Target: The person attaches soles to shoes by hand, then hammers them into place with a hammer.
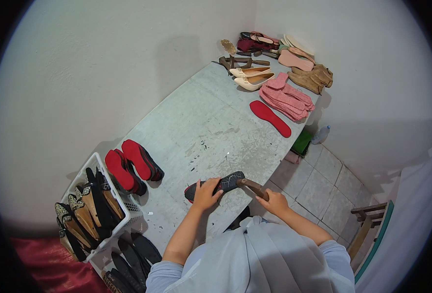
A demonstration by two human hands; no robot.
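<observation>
A dark shoe [232,181] with a pale web-like pattern and some red at its left end lies on the near part of the table. My left hand [207,195] is closed over its left part, pressing it against the tabletop. In my right hand [276,202] is the brown handle of a hammer [253,187]. The hammer's head end touches or hovers just over the shoe's right end; I cannot tell which. Farther left, a pair of dark shoes [142,161] with red soles rests soles up.
A white basket [136,215] of dark and tan shoes stands left, with black soles [145,246] near it. One red insole [270,119], pink insoles [286,100], cream shoes [251,80] and brown boots [313,78] occupy the far end. Dark scraps dot the table [177,129].
</observation>
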